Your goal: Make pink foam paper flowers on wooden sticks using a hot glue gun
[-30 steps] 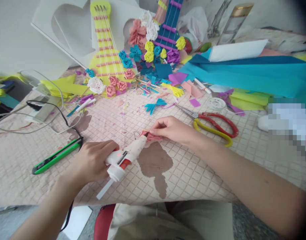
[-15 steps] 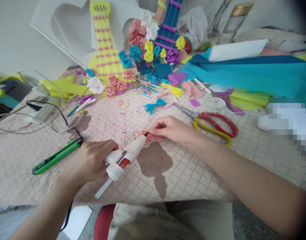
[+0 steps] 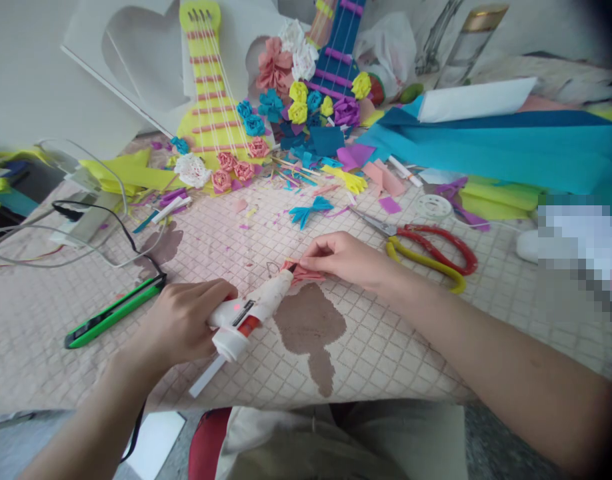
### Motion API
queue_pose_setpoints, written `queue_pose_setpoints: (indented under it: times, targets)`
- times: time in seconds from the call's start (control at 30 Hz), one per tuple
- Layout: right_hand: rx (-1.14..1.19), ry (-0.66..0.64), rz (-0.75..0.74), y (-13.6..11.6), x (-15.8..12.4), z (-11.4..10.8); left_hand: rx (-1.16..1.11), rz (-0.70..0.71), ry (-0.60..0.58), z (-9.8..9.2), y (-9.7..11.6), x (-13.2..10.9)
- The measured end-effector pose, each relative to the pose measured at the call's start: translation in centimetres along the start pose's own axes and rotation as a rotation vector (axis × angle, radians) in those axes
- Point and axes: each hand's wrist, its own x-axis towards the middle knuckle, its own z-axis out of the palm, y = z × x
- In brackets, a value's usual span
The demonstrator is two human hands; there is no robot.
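My left hand (image 3: 189, 320) is wrapped round the handle of a white hot glue gun (image 3: 259, 310), with a glue stick (image 3: 207, 376) jutting from its back end. The gun's dark nozzle points at a folded piece of pink crepe paper (image 3: 306, 274) on the table. Thumb and fingers of my right hand (image 3: 333, 257) pinch that paper at its right side, close by the nozzle. Whether the tip touches the paper I cannot tell. Past my right wrist lie scissors (image 3: 436, 250) with red and yellow handles. A teal paper bow (image 3: 309, 212) lies beyond the pink piece.
A green hair straightener (image 3: 116, 313) lies left of my left hand, its cord running back to a power strip (image 3: 81, 213). Behind stand a yellow paper guitar (image 3: 206, 87) and a blue one (image 3: 335, 60) with paper flowers. Teal crepe paper (image 3: 486, 147) spreads at the back right.
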Motion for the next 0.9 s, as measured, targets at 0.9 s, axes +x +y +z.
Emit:
queue_pose_setpoints:
  times: [0.9]
  targets:
    - [-0.076,0.033,0.003,0.03,-0.05,-0.31,-0.038,-0.167,0.043,-0.01,0.31,-0.45]
